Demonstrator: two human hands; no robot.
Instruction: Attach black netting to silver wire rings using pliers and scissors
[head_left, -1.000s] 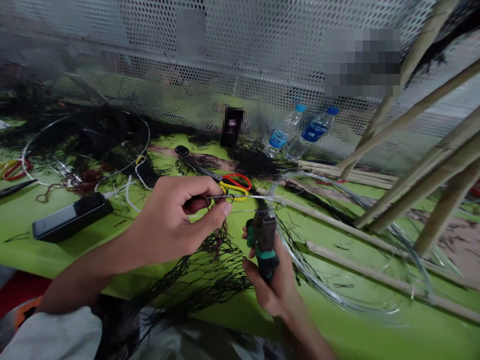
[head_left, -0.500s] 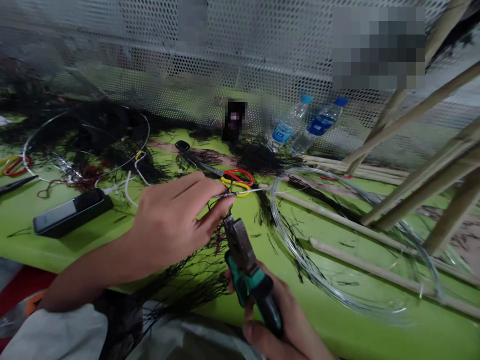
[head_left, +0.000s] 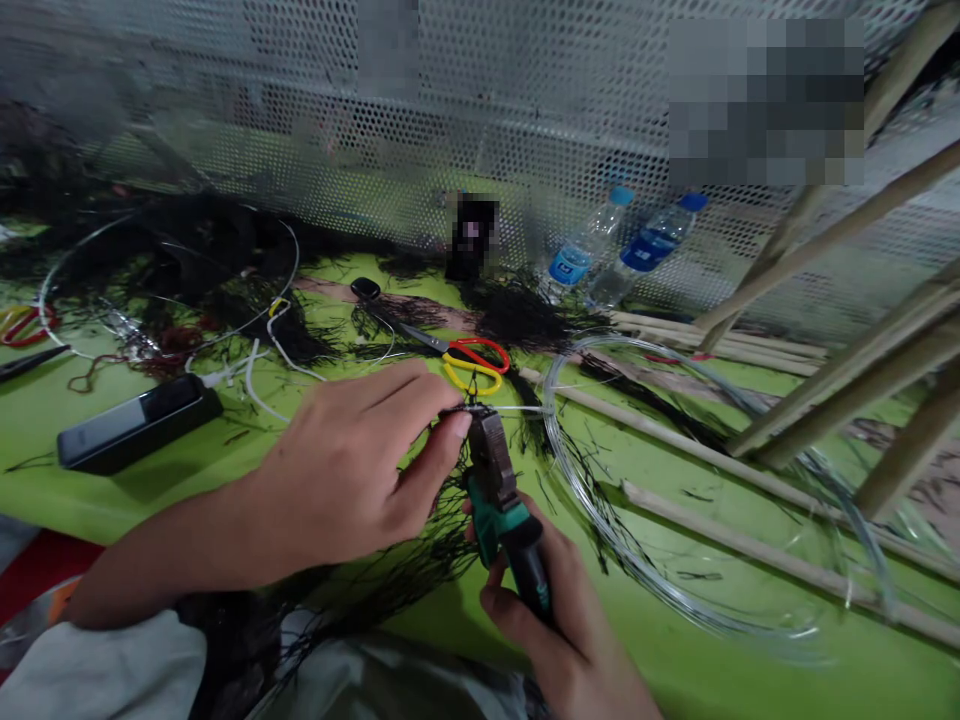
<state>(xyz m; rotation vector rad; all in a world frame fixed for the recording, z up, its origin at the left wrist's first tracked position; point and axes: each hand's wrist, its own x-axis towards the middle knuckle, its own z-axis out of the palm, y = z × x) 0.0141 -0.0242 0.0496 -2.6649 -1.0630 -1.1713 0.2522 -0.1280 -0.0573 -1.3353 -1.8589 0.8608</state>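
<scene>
My left hand (head_left: 356, 465) pinches a thin wire (head_left: 517, 408) wound with black strands, between thumb and forefinger. Green-and-black pliers (head_left: 504, 500) are gripped in my right hand (head_left: 562, 620), and their jaws meet the wire just right of my left fingertips. Black netting (head_left: 420, 570) hangs below my left hand. Just beyond the fingers lie scissors (head_left: 480, 352) with red and yellow handles. The wire's right end reaches toward a large coil of clear wire (head_left: 600, 530).
A perforated metal panel (head_left: 315, 130) stands behind the green table (head_left: 277, 500). Two bottles, one (head_left: 574, 262) beside another (head_left: 651, 250), lean there. A black power bank (head_left: 139, 420) lies left. Wooden poles (head_left: 847, 390) slant at right; a dark pixelated object (head_left: 471, 240) stands back centre.
The pliers have moved up in my right hand, and their jaws now meet the wire. My left hand and the wire have shifted slightly down, with the wire nearer level.
</scene>
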